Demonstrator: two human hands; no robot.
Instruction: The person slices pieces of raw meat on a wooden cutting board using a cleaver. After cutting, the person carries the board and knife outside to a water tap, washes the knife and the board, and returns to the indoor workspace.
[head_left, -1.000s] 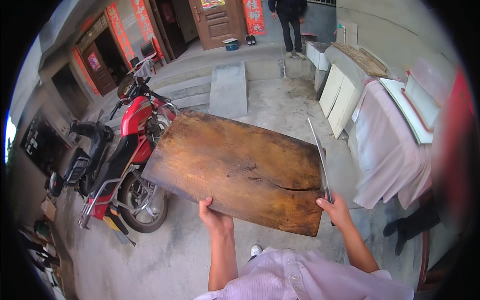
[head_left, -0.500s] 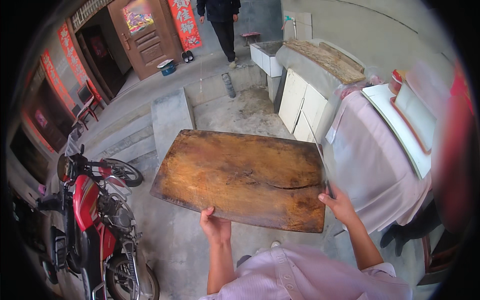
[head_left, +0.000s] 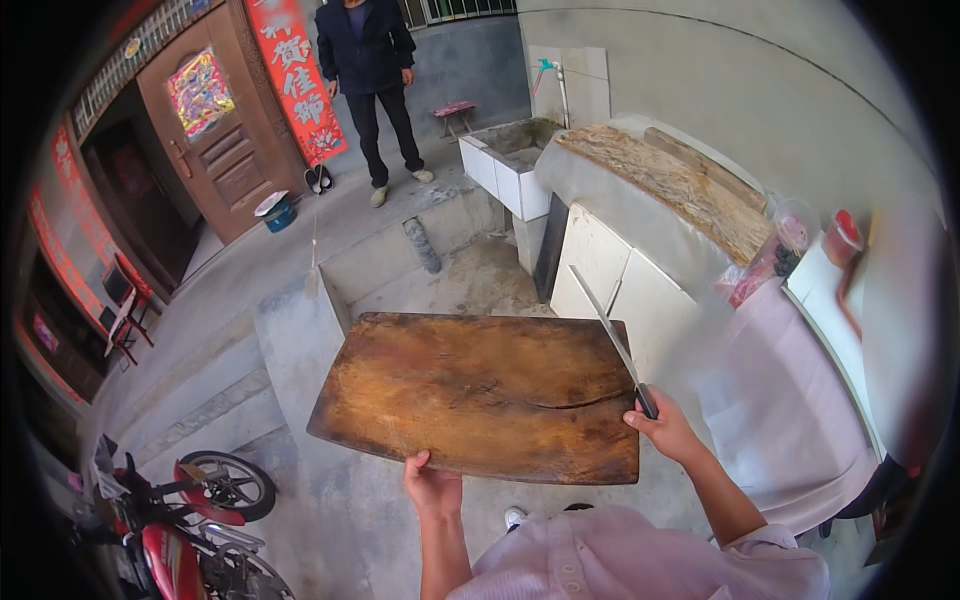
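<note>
**Gripping a wooden board (head_left: 470,385) and a knife (head_left: 613,337) above the concrete floor (head_left: 370,510)!**

And just look at that hold: keeping the board out in front of the body, broad brown face up, long edges running left to right, well clear of the floor! Darkened along the rim, split by a black crack across the right half.

Clamped on at the near edge, left of the middle, with the left hand (head_left: 434,490): thumb over the top, other fingers mostly hidden beneath, closed on the wood.

Over to the right hand (head_left: 668,430), doing double duty! Wrapped around the knife's black handle (head_left: 648,403), with thumb up against the board's right edge. Pointing the blade away and to the left, past the board's far right corner; touching the wood there or not, impossible to tell.

Down to the lower left for a red motorcycle (head_left: 168,560). Up top, to a person (head_left: 365,60) in a dark jacket, standing just beside a red banner (head_left: 295,75), near a white-tiled sink (head_left: 505,180). Then across to the right, for rough planks (head_left: 670,185) near the wall, and nearer, for a surface (head_left: 790,420) draped in pale pink cloth!
</note>
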